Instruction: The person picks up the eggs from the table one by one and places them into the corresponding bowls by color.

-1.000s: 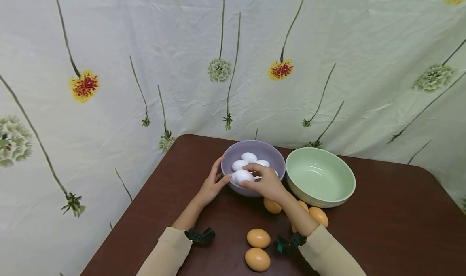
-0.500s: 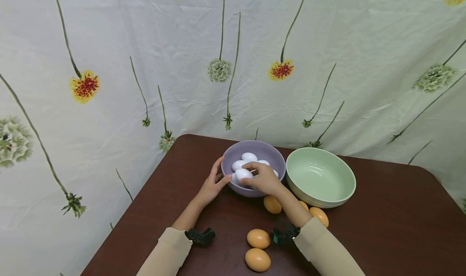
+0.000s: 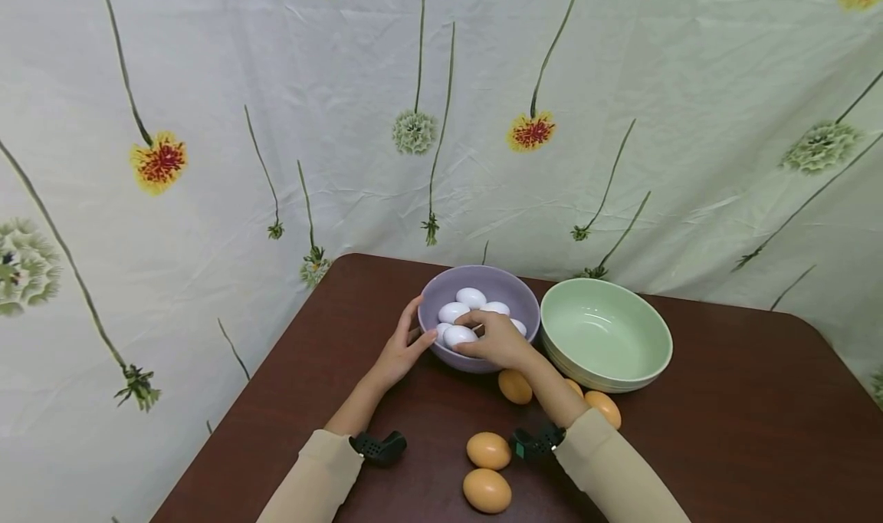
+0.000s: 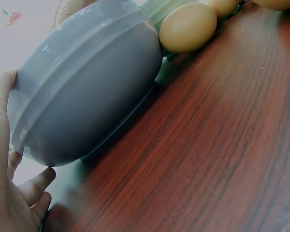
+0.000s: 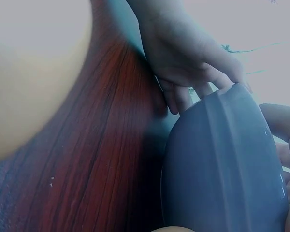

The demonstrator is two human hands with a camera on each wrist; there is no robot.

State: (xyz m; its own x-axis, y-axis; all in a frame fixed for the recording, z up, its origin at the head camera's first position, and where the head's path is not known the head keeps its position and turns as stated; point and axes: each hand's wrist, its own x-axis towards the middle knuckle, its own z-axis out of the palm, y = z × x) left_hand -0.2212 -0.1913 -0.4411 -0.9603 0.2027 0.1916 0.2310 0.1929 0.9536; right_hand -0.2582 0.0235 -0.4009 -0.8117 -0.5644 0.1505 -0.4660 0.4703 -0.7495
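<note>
A purple bowl (image 3: 444,281) with several white eggs (image 3: 472,298) in it stands on the dark red-brown table. My left hand (image 3: 400,354) holds the bowl's left side, its thumb at the near rim and its other fingers spread along the outer wall. In the left wrist view the bowl's outside (image 4: 96,87) shows grey, with fingertips touching it. My right hand (image 3: 502,340) reaches over the near rim and pinches a white egg (image 3: 459,337) between thumb and fingers, low in the bowl. That egg is hidden in both wrist views.
Right beside the purple bowl stands a green bowl (image 3: 607,339) with nothing in it. Two orange-brown eggs (image 3: 487,491) lie near the front. Several more, such as one egg (image 3: 515,386) by the purple bowl, lie around my right forearm. Flowered cloth (image 3: 345,124) hangs behind.
My right hand has shifted slightly left, and the white egg it pinches has come down a little among the others. My left hand has stayed at the bowl.
</note>
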